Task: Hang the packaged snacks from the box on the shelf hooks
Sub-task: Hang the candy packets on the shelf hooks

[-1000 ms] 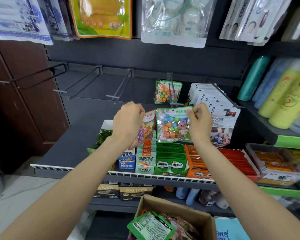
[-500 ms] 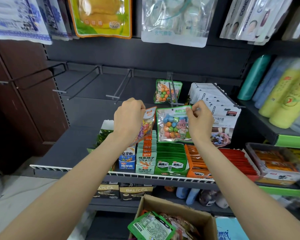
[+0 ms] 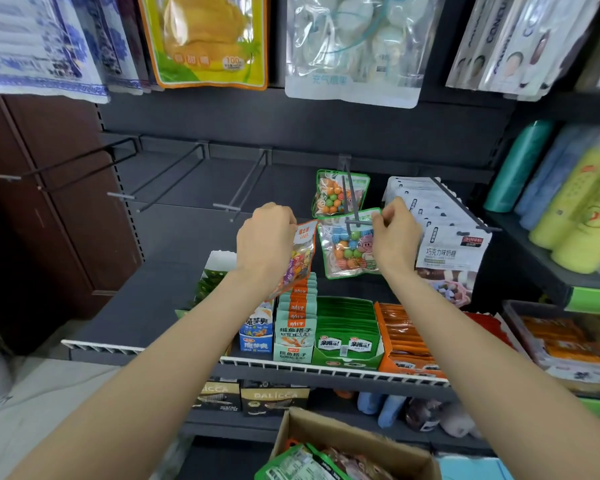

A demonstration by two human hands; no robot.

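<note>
Right hand point(image 3: 394, 237) pinches the green-edged candy pack point(image 3: 349, 245) at the hook point(image 3: 350, 199) tip, left hand point(image 3: 265, 237) grips an orange-topped sweets pack point(image 3: 297, 258); next, thread its hole on.

- One wide-angle camera on the person's head, looking forward and slightly down.
- It stands close to the shelf hooks point(image 3: 352, 202) at frame centre; the box point(image 3: 354, 441) sits at bottom edge.
</note>
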